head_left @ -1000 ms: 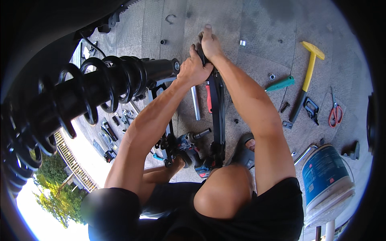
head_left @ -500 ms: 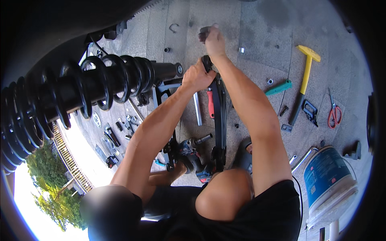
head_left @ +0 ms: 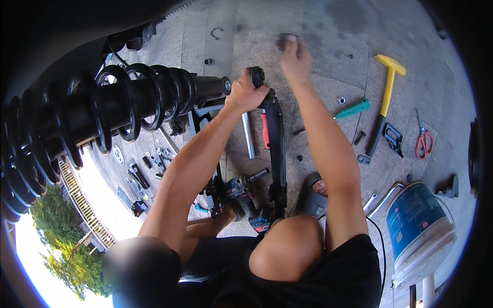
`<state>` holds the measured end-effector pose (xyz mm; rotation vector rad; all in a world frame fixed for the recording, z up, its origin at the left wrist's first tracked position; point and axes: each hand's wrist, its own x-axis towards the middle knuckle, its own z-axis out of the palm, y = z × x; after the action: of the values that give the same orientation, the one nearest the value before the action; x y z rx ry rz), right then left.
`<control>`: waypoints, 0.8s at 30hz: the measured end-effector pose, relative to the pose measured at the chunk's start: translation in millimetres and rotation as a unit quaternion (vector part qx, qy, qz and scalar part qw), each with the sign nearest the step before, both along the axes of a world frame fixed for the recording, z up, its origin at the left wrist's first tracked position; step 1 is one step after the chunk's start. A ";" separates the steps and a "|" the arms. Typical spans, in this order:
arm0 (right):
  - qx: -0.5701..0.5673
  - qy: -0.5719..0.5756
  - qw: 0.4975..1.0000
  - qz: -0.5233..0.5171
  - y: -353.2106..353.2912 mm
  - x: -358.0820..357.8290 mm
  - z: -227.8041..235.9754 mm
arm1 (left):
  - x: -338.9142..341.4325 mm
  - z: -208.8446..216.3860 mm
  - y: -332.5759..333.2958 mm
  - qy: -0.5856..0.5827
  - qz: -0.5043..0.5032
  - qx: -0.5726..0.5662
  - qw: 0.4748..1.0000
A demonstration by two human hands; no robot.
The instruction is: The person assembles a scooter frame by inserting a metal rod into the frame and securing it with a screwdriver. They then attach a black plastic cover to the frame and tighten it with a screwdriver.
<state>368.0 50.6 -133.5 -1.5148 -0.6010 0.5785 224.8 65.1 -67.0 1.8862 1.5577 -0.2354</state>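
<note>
My left hand [head_left: 245, 93] is closed round the upper end of a long black metal arm [head_left: 278, 146], beside its round bushing end [head_left: 257, 77]. This black arm runs down toward my knees. My right hand [head_left: 297, 60] is raised farther out and to the right, closed on a dark round piece [head_left: 287, 41]. Motion smears that piece, so its exact kind does not show. A black coil-spring shock absorber [head_left: 128, 105] reaches in from the left, its eyelet end close to my left hand. A red-handled tool [head_left: 265, 131] and a metal tube [head_left: 248, 136] lie next to the black arm.
At right on the floor lie a yellow hammer [head_left: 391, 84], a green-handled screwdriver [head_left: 354, 109], red-handled scissors [head_left: 424, 143] and a small socket [head_left: 341, 100]. A blue-and-white bucket [head_left: 418, 220] stands lower right. A cordless power tool [head_left: 244, 195] sits between my legs. Several small parts [head_left: 159, 159] lie left.
My right hand, with the dark round piece, has swung to the right, away from the black arm's end. The left hand keeps its grip, shifted slightly left.
</note>
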 end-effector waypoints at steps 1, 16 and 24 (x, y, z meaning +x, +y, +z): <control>-0.042 0.035 0.998 -0.044 -25.2 13.4 2.1 | -0.5 -1.7 -1.3 -0.022 0.010 0.014 1.000; -0.241 -0.268 0.919 0.162 -277.8 27.2 21.9 | 0.3 -11.0 3.8 -0.058 -0.049 0.098 0.992; -0.170 -0.243 0.935 0.197 -221.0 14.8 61.1 | -106.6 -5.2 -99.2 0.073 -0.058 -0.021 0.995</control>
<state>382.8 -170.4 -72.5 -1.8976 -1.2587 0.6364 118.3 -34.1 -72.3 1.9673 1.5263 -0.4642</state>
